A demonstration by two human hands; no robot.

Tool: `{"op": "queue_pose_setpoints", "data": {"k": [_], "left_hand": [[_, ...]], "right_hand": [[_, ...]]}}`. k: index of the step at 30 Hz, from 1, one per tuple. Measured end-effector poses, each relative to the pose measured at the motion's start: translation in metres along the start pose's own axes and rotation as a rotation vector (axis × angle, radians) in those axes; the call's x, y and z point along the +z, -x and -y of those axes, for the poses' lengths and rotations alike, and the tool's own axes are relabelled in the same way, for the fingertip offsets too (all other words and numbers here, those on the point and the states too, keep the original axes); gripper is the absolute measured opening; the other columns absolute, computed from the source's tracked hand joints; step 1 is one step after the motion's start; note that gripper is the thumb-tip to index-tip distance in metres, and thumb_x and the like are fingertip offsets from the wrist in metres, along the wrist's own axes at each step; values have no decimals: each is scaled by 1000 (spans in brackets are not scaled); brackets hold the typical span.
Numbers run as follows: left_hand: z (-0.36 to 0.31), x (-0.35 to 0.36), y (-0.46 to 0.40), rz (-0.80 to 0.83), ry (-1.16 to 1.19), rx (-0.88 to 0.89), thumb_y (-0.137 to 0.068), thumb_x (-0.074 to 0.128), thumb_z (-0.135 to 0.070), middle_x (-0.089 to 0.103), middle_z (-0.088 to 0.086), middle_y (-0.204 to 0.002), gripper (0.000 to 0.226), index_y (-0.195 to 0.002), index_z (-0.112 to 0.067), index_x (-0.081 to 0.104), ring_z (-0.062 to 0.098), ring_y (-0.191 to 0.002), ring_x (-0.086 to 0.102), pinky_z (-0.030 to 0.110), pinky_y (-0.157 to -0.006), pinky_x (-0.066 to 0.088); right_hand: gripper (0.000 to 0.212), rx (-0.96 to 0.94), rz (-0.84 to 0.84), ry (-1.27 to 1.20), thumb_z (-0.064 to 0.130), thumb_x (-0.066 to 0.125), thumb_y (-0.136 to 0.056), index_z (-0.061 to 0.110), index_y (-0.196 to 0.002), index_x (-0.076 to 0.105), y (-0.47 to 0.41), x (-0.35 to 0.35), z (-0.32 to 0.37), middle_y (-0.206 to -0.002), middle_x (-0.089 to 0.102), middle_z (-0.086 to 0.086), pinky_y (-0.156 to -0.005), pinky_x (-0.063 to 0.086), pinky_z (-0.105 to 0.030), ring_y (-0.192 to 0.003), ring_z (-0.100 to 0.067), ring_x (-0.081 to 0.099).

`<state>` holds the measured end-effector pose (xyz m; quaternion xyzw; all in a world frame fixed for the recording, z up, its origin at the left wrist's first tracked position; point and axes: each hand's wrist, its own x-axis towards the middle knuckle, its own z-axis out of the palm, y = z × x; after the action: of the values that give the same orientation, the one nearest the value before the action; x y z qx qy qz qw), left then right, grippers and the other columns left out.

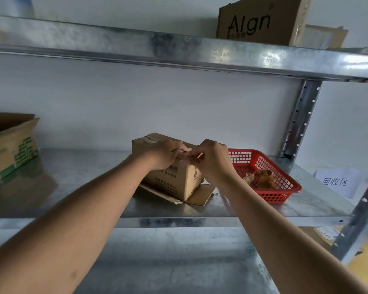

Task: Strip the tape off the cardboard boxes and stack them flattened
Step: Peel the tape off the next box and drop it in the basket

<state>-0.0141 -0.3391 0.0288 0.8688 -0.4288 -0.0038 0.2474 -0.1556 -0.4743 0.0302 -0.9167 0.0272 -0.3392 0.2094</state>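
Both bare forearms are stretched over the metal shelf (77,172). From left: an open box (11,145) near the edge, then the small cardboard box (174,179) mid-shelf, steadied on top by the curled left hand (164,154), while tape, hardly visible, seems pinched at its top edge by the right hand (210,160). Peeling is judged underway; a steady pull toward the red basket (285,183), just beside, is called for; free shelf lies leftward
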Motion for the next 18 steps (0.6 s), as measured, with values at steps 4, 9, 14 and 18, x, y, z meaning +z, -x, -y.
{"op": "queue_pose_setpoints", "data": {"k": [4,9,14,18], "left_hand": [[2,0,-1,-14,-6,-8,-109,27,-14,40,-6,-163,51,-145,-38,55,16,-138,46,28,-98,34],[2,-3,-1,-22,30,60,-109,30,-13,47,-6,-158,50,-140,-37,61,17,-147,39,26,-100,27],[6,1,-3,-13,-13,28,-111,26,-18,41,-4,-162,49,-145,-38,54,20,-149,37,34,-106,33],[3,0,-3,-5,59,-3,-111,30,-36,47,-12,-156,40,-138,-49,57,19,-142,42,36,-97,35]], "right_hand": [[4,-77,-46,-2,20,83,-86,21,-90,83,6,2,3,-89,71,5,-66,48,-20,-76,-13,64],[17,54,-22,-236,14,74,-91,23,-79,67,15,6,-6,-85,70,8,-64,48,-16,-77,-9,70],[7,172,-101,-684,13,67,-99,9,-93,67,11,-10,-9,-85,77,-6,-74,63,-31,-80,-19,77],[31,323,-204,-736,8,78,-89,20,-113,63,5,-26,-21,-87,78,-5,-66,63,-29,-74,-19,77]]}}
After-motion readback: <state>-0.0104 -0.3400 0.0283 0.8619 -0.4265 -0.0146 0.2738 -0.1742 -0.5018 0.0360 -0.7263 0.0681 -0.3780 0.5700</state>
